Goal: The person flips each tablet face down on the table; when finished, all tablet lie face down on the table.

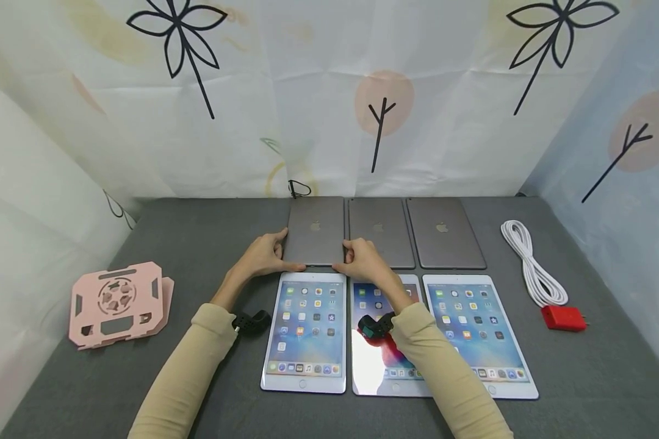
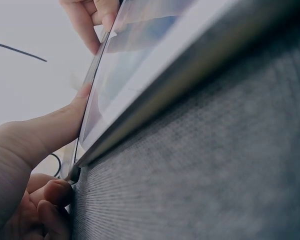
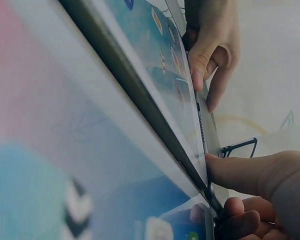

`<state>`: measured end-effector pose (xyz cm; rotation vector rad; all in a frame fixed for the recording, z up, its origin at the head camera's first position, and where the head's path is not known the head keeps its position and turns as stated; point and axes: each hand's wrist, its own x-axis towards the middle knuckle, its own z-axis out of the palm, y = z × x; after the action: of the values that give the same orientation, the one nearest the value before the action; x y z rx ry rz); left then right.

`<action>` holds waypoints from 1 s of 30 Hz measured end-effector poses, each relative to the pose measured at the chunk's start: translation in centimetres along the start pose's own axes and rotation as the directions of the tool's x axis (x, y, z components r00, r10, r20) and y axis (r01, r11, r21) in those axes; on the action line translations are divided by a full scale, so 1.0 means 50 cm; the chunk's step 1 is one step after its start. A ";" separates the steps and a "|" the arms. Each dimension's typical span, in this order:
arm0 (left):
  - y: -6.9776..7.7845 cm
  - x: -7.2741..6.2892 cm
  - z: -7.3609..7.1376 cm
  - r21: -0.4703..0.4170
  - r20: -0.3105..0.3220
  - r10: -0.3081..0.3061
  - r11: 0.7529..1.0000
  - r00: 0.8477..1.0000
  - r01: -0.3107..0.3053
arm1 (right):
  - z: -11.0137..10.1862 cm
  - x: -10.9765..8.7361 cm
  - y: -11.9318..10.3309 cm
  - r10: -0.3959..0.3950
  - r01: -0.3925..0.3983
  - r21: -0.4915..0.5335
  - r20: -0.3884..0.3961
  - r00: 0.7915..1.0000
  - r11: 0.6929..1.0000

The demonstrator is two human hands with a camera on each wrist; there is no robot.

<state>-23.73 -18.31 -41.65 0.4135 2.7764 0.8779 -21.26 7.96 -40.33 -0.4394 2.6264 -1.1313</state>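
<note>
A grey tablet [image 1: 315, 238] lies back side up at the left of the back row, its logo showing. My left hand [image 1: 260, 253] grips its near left corner, thumb along the near edge and fingers at the left side. At the near right corner, my right hand [image 1: 364, 261] holds it the same way, fingers in the gap beside the middle grey tablet [image 1: 378, 228]. Just in front lies a white tablet [image 1: 306, 323] with its screen lit. The right wrist view shows both thumbs on the grey tablet's near edge, with the left hand [image 3: 215, 47] farther off.
Another grey tablet [image 1: 445, 241] ends the back row. Two more lit white tablets, a middle one [image 1: 370, 378] under my right forearm and a right one [image 1: 475, 323], lie in front. A pink cut-out panel [image 1: 118, 326] is left; a coiled white cable [image 1: 532, 268] and red plug [image 1: 563, 318] are right.
</note>
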 end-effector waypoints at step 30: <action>-0.004 0.000 -0.002 -0.016 0.007 0.011 1.000 1.000 -0.011 | -0.001 -0.002 0.011 -0.008 0.009 -0.063 0.009 1.000 0.998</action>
<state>-23.79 -18.52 -41.70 0.4284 2.7610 0.8992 -21.27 8.39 -40.71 -0.4670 2.6612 -1.0493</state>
